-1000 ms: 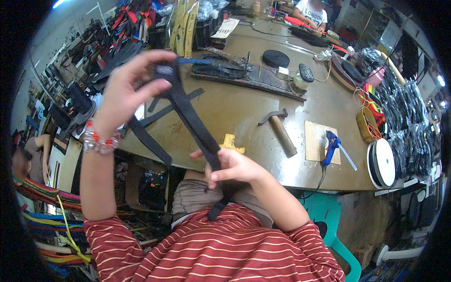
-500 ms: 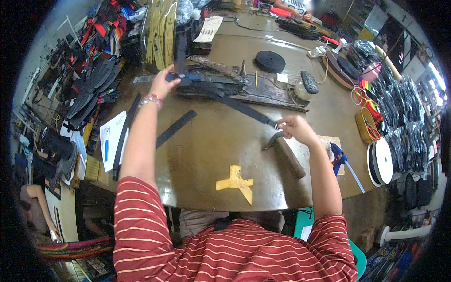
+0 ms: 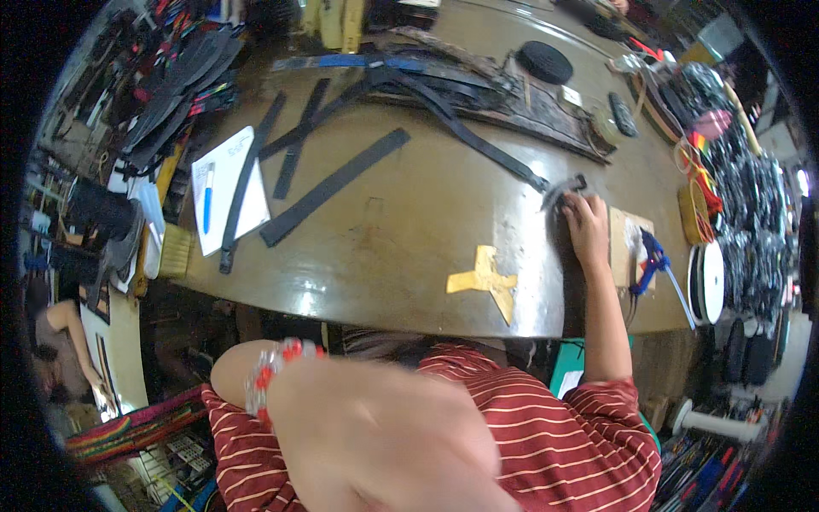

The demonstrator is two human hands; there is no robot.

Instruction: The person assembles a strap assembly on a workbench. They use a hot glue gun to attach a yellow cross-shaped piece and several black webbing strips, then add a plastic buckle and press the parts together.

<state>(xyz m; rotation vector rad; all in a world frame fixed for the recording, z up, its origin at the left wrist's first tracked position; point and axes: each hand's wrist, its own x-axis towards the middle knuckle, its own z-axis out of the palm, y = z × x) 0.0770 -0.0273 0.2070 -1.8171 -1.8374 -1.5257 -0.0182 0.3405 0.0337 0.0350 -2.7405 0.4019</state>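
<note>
Beyond and right of the yellow cutout, the right hand is curling its fingers at the hammer, partly covering it; whether they're gripping, I cannot tell. The black strap is lying beyond the cutout, its end just beside the fingertips. The left hand, blurring nearer the body than the cutout, is hiding its fingers; their state I cannot tell. Right of the cutout a blue glue gun is resting; far left, a white sheet is bearing marks too small to read.

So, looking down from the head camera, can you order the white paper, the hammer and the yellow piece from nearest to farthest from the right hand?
From the right hand:
1. Hammer: its head is right at the fingertips.
2. Yellow piece: left of the hand, toward the table's near edge.
3. White paper: far over on the left.
</note>
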